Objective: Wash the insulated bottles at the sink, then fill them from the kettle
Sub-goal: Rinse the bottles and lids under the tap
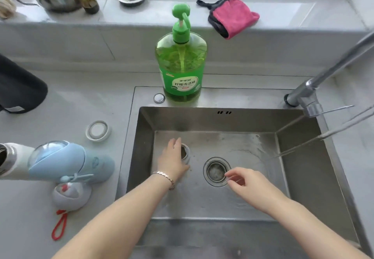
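Gripping the uncapped bottle point(185, 151), the left hand point(172, 160) occupies the sink point(222, 122).

Grey counter point(60, 218), from the sink point(299, 167): blue bottle point(70, 161) lying at 9 o'clock, ring point(98, 131) and dark cloth point(18, 88) at 10.

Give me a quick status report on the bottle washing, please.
Left hand on steel bottle standing in sink, grip hidden. Right hand beside drain, fingers curled, hold unclear. Blue bottle lying on counter.
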Available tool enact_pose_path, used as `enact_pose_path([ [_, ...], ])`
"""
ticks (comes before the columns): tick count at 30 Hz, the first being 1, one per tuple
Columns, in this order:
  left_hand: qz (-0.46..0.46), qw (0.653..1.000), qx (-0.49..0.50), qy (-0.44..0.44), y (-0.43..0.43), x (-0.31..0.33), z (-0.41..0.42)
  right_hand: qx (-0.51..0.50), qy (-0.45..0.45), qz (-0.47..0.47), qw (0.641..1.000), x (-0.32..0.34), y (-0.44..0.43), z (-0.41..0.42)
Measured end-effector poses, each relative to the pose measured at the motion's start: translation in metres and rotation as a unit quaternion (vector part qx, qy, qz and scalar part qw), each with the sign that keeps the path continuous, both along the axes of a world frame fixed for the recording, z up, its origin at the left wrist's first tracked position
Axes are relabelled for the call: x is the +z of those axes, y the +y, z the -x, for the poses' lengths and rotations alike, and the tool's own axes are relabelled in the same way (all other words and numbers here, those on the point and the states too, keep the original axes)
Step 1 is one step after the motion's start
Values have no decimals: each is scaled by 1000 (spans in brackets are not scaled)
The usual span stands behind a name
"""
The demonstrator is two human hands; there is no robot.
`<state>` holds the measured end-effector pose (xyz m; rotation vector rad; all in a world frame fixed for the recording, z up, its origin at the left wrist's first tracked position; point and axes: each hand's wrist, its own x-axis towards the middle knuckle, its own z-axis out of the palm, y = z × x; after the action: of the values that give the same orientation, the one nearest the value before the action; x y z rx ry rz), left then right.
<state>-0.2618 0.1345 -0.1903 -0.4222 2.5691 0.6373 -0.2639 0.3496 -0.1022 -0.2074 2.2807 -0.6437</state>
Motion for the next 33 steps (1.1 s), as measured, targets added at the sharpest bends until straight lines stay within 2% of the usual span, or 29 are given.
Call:
enact_pose_path([
  [3, 2, 999, 35, -35, 0, -39, 11, -28, -8, -3, 1000, -12, 14, -3],
  [8, -53, 991, 116, 43, 4, -56, 6, -42, -28, -12, 999, -29, 42, -13],
  [12, -91, 984, 131, 79, 22, -26, -3, -45, -45, -19, 998, -30, 69, -20],
  [15, -177, 971, 127, 95, 50, 17, 0, -60, -38, -8, 997, -23, 90, -16],
  [18, -273, 950, 118, 96, 91, 64, 4, -133, -8, 31, 991, -10, 115, 3],
  [20, -316, 937, 109, 103, 120, 87, 8, -234, -14, 97, 967, 3, 128, 21],
  [22, -350, 925, 101, 107, 148, 104, 13, -337, -69, 164, 925, 20, 135, 39],
  [26, -394, 907, 96, 112, 184, 127, 29, -419, -213, 274, 839, 44, 146, 64],
  [30, -430, 893, 95, 92, 192, 133, 41, -414, -145, 312, 843, 42, 153, 75],
  [33, -363, 926, 53, 87, 195, 135, 46, -438, -73, 340, 829, 39, 154, 77],
])
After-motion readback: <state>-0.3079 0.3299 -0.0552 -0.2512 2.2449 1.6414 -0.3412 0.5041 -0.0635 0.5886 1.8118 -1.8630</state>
